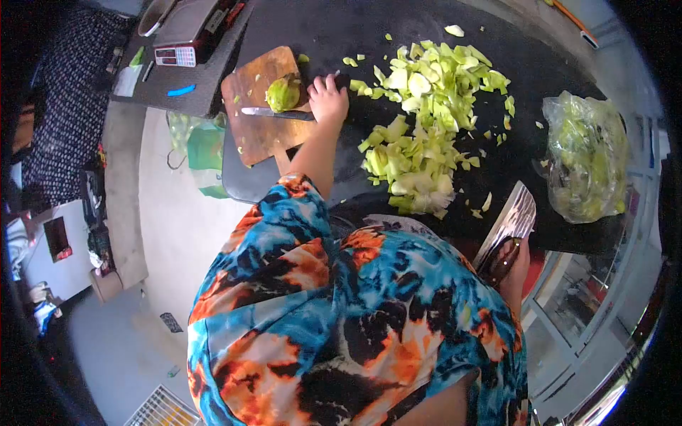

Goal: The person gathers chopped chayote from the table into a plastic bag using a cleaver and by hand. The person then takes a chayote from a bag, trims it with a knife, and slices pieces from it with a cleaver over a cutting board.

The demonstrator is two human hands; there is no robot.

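My left hand (328, 99) is at the right edge of a wooden cutting board (259, 138), its fingers curled over a small dark object (342, 82) that I cannot make out. On the board lie a partly trimmed green vegetable (283, 94) and a small knife (266, 112), whose handle end is near my left wrist. My right hand (516, 273) grips the dark handle of a wide-bladed cleaver (513, 216) at the table's front edge, blade pointing up and away. A large heap of cut pale-green pieces (426, 135) is spread between my hands.
The dark table (305, 28) carries a clear plastic bag of green vegetables (586, 156) at right. At upper left, a scale (176, 56) and a blue object (181, 91) rest on a side surface. A green bag (206, 157) hangs beside the table. Scraps lie near the heap.
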